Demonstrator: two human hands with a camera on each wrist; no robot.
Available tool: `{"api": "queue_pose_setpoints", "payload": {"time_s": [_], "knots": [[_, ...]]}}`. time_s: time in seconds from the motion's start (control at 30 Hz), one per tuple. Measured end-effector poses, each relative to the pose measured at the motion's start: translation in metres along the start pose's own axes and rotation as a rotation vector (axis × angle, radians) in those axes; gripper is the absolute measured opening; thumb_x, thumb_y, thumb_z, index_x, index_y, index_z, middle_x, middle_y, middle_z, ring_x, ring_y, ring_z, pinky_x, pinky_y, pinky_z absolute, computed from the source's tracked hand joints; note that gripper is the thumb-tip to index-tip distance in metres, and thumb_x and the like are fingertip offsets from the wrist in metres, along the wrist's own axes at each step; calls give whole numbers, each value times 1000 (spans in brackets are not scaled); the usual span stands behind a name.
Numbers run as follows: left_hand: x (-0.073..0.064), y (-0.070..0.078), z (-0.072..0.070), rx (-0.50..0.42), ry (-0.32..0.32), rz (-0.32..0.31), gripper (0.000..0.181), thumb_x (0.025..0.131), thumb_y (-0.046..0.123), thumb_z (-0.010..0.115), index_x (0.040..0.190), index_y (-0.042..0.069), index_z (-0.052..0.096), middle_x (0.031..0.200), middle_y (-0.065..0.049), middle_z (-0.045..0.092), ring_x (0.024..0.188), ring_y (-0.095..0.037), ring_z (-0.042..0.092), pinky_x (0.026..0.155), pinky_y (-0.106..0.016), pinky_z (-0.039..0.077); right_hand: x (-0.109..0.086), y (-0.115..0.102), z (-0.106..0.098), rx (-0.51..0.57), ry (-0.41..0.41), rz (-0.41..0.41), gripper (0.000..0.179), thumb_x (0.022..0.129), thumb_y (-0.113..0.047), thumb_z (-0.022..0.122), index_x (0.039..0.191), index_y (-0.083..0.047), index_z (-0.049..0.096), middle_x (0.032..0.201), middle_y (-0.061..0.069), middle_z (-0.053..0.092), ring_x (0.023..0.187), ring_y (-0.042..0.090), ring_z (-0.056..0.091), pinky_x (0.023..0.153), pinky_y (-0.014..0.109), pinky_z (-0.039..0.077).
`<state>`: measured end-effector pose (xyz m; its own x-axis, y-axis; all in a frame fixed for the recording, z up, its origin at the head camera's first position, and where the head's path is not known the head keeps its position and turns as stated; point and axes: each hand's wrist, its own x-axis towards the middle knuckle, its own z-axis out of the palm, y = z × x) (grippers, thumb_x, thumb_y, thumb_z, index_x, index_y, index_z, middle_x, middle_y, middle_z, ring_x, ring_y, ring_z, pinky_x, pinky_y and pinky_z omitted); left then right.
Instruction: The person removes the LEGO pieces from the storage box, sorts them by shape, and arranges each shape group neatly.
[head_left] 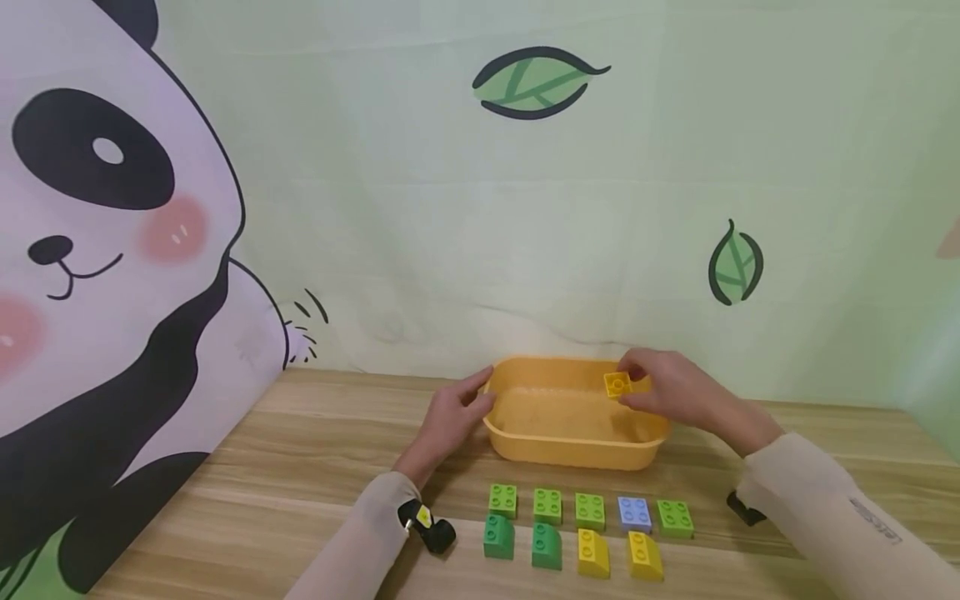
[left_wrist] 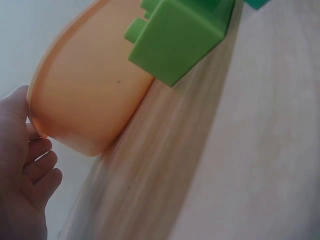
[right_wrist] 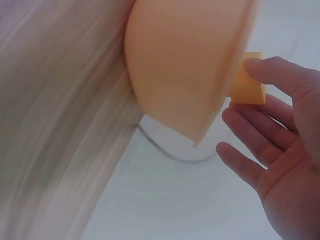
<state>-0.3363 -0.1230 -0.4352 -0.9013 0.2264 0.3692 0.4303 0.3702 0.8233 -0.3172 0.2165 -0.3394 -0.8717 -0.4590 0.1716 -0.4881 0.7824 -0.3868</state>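
An orange plastic basin (head_left: 570,450) stands on the wooden table near the wall. My left hand (head_left: 448,421) holds the basin's left end, thumb and fingers at the rim; the left wrist view shows this hand (left_wrist: 22,165) with its lower fingers curled beside the basin wall (left_wrist: 95,85). My right hand (head_left: 678,387) pinches a small yellow building brick (head_left: 617,384) above the right part of the basin, its hollow underside facing the head camera. In the right wrist view, thumb and fingers grip the yellow brick (right_wrist: 248,85) just past the basin's rim.
Before the basin lies a row of light green bricks (head_left: 547,505) with one blue brick (head_left: 634,513). Nearer me are two dark green sloped bricks (head_left: 546,546) and two yellow sloped bricks (head_left: 593,552). A panda-printed cloth (head_left: 390,208) hangs behind the table (head_left: 337,433).
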Motion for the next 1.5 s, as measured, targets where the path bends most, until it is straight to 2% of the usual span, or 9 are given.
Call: {"api": "queue_pose_setpoints", "payload": {"time_s": [0.33, 0.47, 0.77, 0.93, 1.17, 1.33, 1.5], "knots": [[-1, -1, 0, 1, 4, -11, 50, 105, 18, 63, 152, 2, 57, 154, -12, 56, 142, -34, 53, 116, -49, 44, -33, -8, 3, 86, 155, -2, 39, 97, -18, 78, 127, 4, 66, 116, 12, 69, 102, 30, 64, 96, 56, 59], [-2, -1, -1, 4, 3, -20, 51, 105, 20, 63, 152, 3, 56, 155, -11, 55, 142, -34, 52, 116, -49, 44, -42, -8, 7, 92, 192, -9, 41, 97, -15, 78, 130, 5, 65, 117, 14, 66, 102, 29, 63, 95, 54, 60], [-1, -2, 0, 4, -1, -20, 51, 105, 20, 62, 153, 4, 56, 155, -9, 55, 143, -31, 52, 116, -46, 44, -63, -12, 10, 73, 271, -49, 44, 95, -12, 80, 134, 3, 68, 109, 8, 62, 99, 24, 62, 91, 50, 62], [-1, -1, 0, -2, -7, -9, 50, 105, 19, 62, 152, 3, 56, 155, -10, 55, 143, -32, 52, 116, -47, 45, -75, -16, 9, 79, 297, -65, 45, 93, -8, 82, 134, 4, 68, 107, 6, 61, 96, 22, 60, 87, 45, 63], [0, -2, 1, -2, -3, -18, 51, 104, 19, 62, 152, 3, 56, 155, -10, 55, 143, -31, 52, 116, -47, 44, -90, -21, 11, 153, 297, -58, 51, 84, -1, 88, 126, 5, 60, 117, 15, 67, 101, 28, 69, 89, 48, 62], [-1, -2, 1, -5, -3, -25, 51, 104, 19, 63, 152, 4, 57, 155, -9, 55, 143, -30, 52, 117, -46, 44, -101, -19, 14, 134, 339, -95, 49, 79, 5, 90, 117, 1, 61, 111, 10, 70, 96, 24, 70, 84, 45, 64], [-1, -1, 1, -3, -6, -20, 50, 104, 19, 62, 152, 4, 57, 155, -10, 56, 143, -31, 52, 116, -47, 44, -111, -18, 17, 94, 367, -116, 50, 79, 2, 92, 119, -4, 64, 113, 3, 70, 96, 18, 68, 83, 40, 65]]}}
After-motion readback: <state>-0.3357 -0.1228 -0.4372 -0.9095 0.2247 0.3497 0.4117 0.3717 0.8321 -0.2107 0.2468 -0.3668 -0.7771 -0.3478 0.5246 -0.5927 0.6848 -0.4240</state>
